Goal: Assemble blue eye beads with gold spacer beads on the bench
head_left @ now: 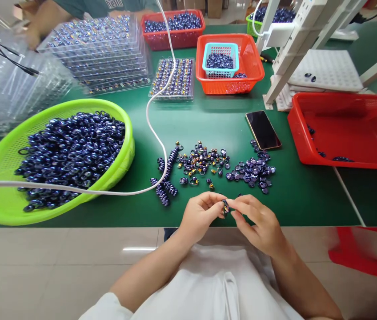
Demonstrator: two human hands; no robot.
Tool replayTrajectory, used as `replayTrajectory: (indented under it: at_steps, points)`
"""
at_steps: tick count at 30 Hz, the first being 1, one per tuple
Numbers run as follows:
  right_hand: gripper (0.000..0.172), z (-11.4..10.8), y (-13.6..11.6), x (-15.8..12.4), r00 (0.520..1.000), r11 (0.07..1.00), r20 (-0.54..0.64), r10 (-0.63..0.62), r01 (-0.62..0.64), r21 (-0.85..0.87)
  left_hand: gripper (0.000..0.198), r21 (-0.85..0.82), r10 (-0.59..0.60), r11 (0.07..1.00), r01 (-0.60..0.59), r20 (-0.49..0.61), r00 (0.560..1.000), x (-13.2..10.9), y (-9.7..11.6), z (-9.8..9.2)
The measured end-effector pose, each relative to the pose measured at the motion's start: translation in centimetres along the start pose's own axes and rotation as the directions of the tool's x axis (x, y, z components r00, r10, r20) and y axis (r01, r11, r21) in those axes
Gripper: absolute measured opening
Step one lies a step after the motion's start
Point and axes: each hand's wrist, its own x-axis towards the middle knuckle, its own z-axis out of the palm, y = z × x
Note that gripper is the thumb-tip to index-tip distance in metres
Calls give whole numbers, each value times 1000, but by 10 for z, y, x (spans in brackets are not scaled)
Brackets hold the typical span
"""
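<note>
My left hand [202, 214] pinches a small shiny dark blue part with gold colour on it [225, 208], just over the table's near edge. From the other side my right hand [258, 222] reaches the same part, its index fingertip on it and its thumb close by. Fingertips hide much of the part. Beyond my hands lies a loose pile of dark blue and gold pieces [202, 160]. Flat dark blue caps [251, 173] are heaped to the right of it. Dark blue rings [171, 162] lie in stacked rows to the left.
A green basket [129, 146] full of dark blue rings stands left. Clear trays [108, 66] are stacked behind it. A white cable [151, 124] crosses the table. A phone [263, 130], a red bin [358, 162] and an orange basket [230, 86] stand farther off. Another person's arm [42, 22] shows at back left.
</note>
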Motion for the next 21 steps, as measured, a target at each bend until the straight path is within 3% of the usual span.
replayTrajectory:
  at_steps: [5,9,13,21]
  points:
    - [38,-5,4,5,991,993,105,-83,91,-74,16,-19,-42,999,43,25,999,2,-1,0]
    - [23,2,2,5,998,997,50,-39,42,-59,16,0,-40,999,40,13,999,-1,-1,2]
    - [24,10,-1,3,998,998,5,65,-65,23,15,16,-23,1000,23,-16,1000,-4,0,4]
    - [23,15,-1,2,998,997,-56,10,-14,-69,13,55,-28,998,29,-28,999,-5,-3,4]
